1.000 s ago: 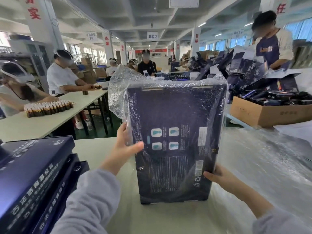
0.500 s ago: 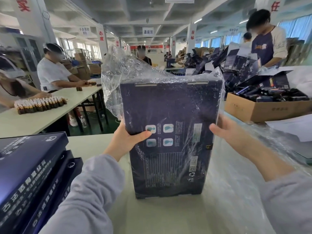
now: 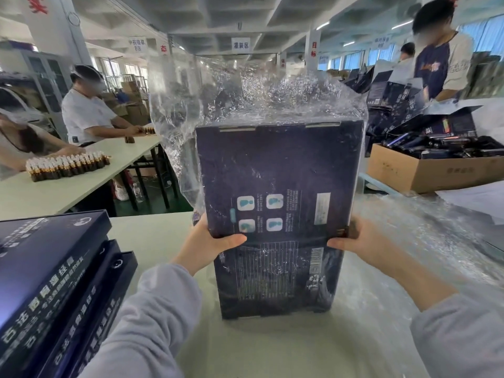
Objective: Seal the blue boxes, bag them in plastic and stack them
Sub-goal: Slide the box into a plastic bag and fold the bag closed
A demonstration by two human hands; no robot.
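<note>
A dark blue box (image 3: 278, 173) stands upright on the pale green table (image 3: 152, 236), its printed back facing me. A clear plastic bag (image 3: 245, 91) covers its upper part and puffs up loosely above the top edge. My left hand (image 3: 212, 241) grips the box's left side at mid height, thumb across the front. My right hand (image 3: 351, 238) grips the right side at the same height, thumb on the front.
A stack of flat blue boxes (image 3: 51, 282) lies at my left. Loose clear plastic sheets (image 3: 425, 236) cover the table on my right. A cardboard carton (image 3: 436, 170) of dark items sits beyond. Several people work at nearby tables, one with small brown bottles (image 3: 68, 166).
My right hand has come from the box's lower right corner to mid height on the right side. The plastic bag has risen and billowed higher above the box top.
</note>
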